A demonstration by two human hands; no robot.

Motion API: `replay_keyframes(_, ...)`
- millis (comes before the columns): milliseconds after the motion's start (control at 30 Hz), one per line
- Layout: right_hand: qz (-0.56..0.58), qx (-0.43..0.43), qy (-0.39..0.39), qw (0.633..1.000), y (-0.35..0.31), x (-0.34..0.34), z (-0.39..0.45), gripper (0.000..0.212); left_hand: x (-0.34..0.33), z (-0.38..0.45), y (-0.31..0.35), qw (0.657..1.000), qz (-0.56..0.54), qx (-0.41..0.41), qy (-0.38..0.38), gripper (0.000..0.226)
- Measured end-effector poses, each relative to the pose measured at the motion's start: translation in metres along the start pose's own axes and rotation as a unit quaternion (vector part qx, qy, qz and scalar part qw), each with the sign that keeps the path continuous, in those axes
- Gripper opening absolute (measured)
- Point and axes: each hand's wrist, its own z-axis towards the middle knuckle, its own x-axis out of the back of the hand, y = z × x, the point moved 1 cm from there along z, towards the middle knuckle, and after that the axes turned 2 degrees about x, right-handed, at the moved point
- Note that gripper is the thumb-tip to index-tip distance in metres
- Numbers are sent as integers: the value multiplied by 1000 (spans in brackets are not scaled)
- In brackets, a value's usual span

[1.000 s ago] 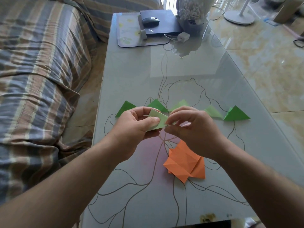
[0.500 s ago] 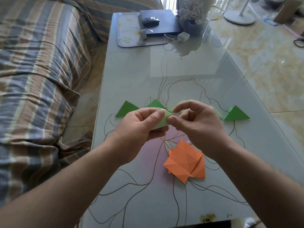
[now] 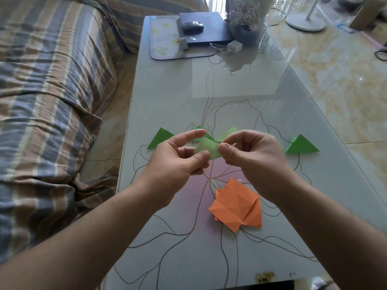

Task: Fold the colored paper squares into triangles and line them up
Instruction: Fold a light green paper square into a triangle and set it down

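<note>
Pinching a pale green paper (image 3: 207, 148) between them, both hands hover above the table (image 3: 167, 97), the paper raised off the glass. The left hand (image 3: 178, 162) clamps the paper's left part between thumb and curled fingers, its forefinger stretched over the top. The right hand (image 3: 251, 155) nips the paper's right corner with thumb and bent fingers.

Behind the hands, folded green triangles lie in a row on the glass: one at the left (image 3: 160, 140), two partly hidden behind the hands (image 3: 228, 132), and a darker one at the right (image 3: 301, 145). A stack of creased orange paper (image 3: 236, 206) lies nearer, just below the right wrist.

Compared with half a second ago, the left thumb has slid down off the sheet, so more of the pale green face shows, and the forefinger has lifted straighter. The triangles and the orange stack have not moved.

The table is glass-topped with a line-drawn flower pattern. At its far end sit a mat (image 3: 165, 42), a dark box (image 3: 207, 30) with a mouse (image 3: 192, 26) on it, and a white charger (image 3: 234, 47). A striped sofa (image 3: 48, 84) stands left; glossy floor tiles (image 3: 335, 84) lie right.
</note>
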Motion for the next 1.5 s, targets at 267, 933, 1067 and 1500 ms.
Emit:
replay_keyframes(267,16,-59,-36,997,5,-3,-1,7,0,-2,-1,999,8,-29,13,22)
replay_keyframes(933,8,-110,-84,990,2,-7,-6,10,3,4,-1,994,-38,-58,87,12)
replay_keyframes(1067,22,-95,-69,993,0,-7,-6,13,3,4,0,993,-69,-41,81,13)
replay_keyframes(1500,17,-112,-76,991,-4,-4,-5,17,-1,0,0,999,-43,-7,1,40)
